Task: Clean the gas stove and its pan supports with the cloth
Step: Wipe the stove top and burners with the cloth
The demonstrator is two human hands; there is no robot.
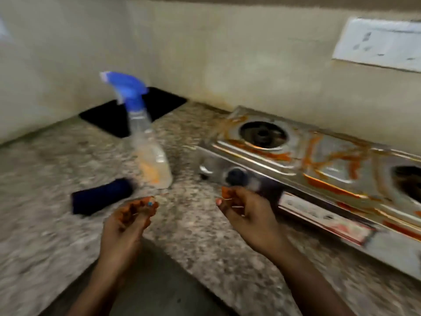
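Observation:
The steel two-burner gas stove (323, 160) lies on the right of the counter, streaked with orange-red stains. No pan supports show on its burners. A dark blue folded cloth (100, 197) lies on the counter at the left. A clear spray bottle (148, 147) with a blue trigger head stands just behind it. My left hand (129, 220) hovers close to the cloth's right end, fingers loosely curled and holding nothing. My right hand (243, 210) hovers in front of the stove's left black knob (237, 176), fingers loosely curled, with nothing in it. The frame is motion-blurred.
The speckled granite counter (57, 169) runs into a corner of cream walls. A black square recess (134, 108) sits in the back corner behind the bottle. A white switch plate (378, 44) is on the wall at upper right. The counter's front edge (182, 256) runs below my hands.

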